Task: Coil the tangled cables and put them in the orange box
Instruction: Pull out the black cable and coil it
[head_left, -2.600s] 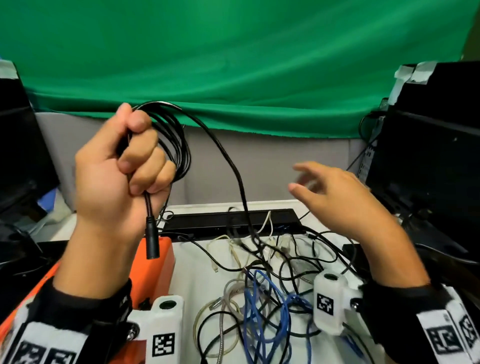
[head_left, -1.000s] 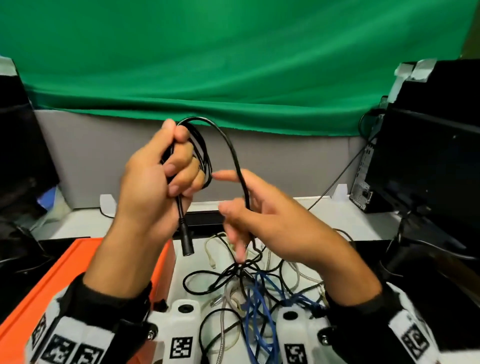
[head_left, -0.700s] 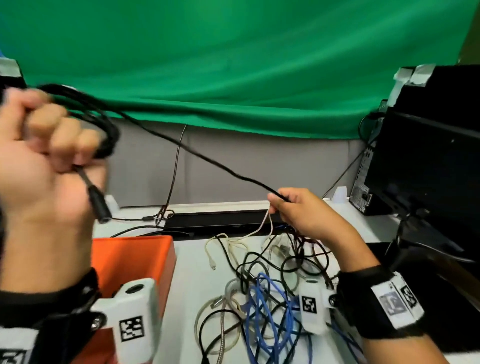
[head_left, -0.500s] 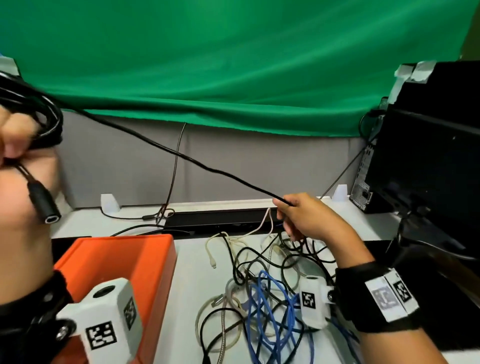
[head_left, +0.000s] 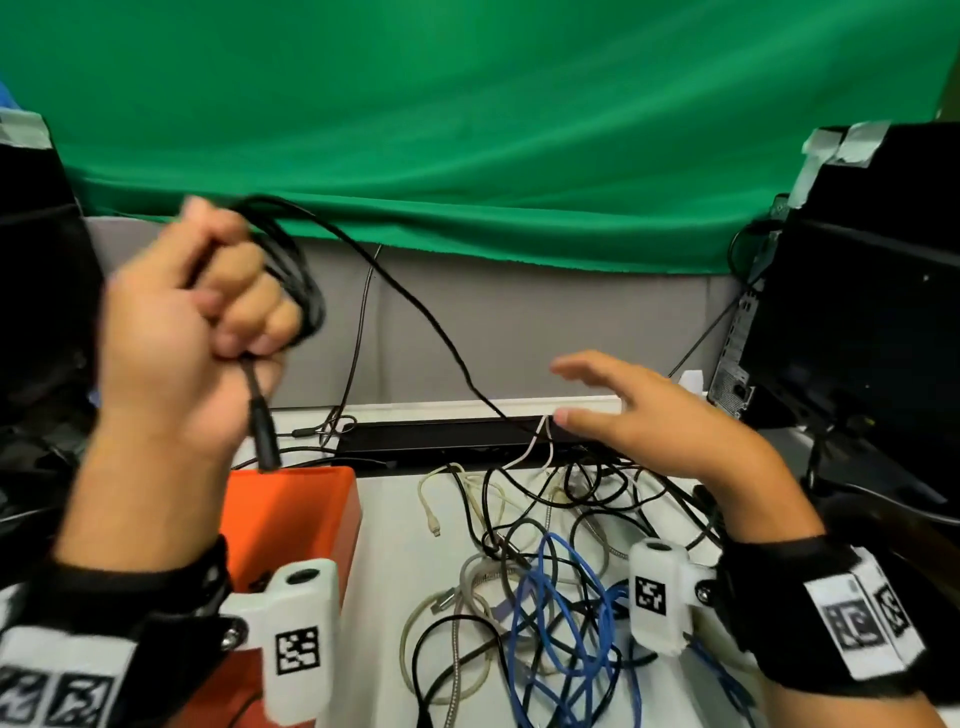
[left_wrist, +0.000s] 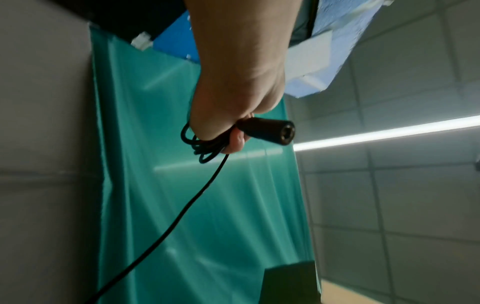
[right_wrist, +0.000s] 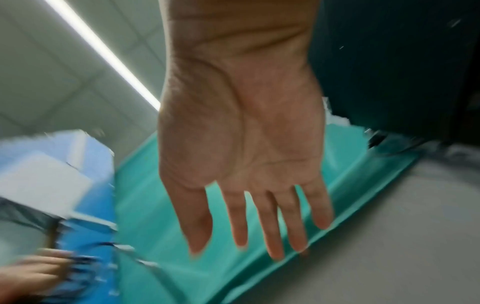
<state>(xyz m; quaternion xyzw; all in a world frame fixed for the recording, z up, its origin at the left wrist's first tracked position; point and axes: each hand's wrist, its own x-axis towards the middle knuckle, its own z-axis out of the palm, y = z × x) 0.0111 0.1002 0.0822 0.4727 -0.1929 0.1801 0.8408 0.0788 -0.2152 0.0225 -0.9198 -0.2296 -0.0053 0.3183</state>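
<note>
**Black cable part-coiled in left fist; free run still caught in the pile**

- Left hand (head_left: 192, 322): raised above the table, fingers curled tight round several loops of the thin black round cable (head_left: 298, 280). Its black barrel connector (head_left: 265, 436) hangs below the fist, just over the back rim of the orange plastic box (head_left: 311, 499). The left wrist view confirms loops and connector both pinned in the fist.
- Right hand (head_left: 649, 415): fingers straight and spread, palm empty in the right wrist view, holding nothing. It hovers over the far side of the tangled pile of black, blue, white and grey cables (head_left: 545, 571) on the white table top (head_left: 389, 561).
- The cable's free run slopes from the fist down and right into the pile, near the black flat bar (head_left: 441, 441) at the table's back edge. Its far end is hidden among the other cables.
- Box holds no cable that I can see; much of it is hidden by the left arm.

Risks, as I judge them:
1. With nothing guiding the free run, a pull from the left hand could drag the whole knot along, or tighten it.
2. Loops could slip out of the fist if the run snags.
3. The dangling connector may catch on the box rim.
</note>
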